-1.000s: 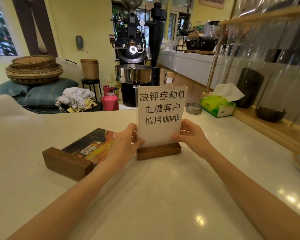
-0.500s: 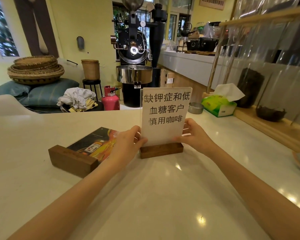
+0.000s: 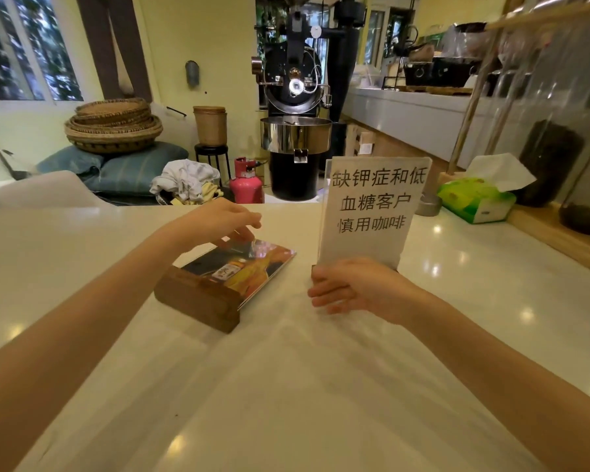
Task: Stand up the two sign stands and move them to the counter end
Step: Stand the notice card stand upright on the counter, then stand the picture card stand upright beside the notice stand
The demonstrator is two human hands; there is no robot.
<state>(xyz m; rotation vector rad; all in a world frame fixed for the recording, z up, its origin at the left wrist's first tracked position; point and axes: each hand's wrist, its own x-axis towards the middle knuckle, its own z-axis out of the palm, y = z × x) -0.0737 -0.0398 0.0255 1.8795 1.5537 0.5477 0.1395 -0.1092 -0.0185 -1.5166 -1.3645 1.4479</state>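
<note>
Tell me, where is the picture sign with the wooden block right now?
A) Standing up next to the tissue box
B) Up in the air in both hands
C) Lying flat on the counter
C: the picture sign lies flat on the counter, with the left hand reaching over its far edge.

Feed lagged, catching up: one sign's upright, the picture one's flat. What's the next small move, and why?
Probably pinch the far edge of the flat picture sign with the left hand, already at that edge, and tip it upright on its wooden base. The text sign stands, its base behind the right hand.
</note>
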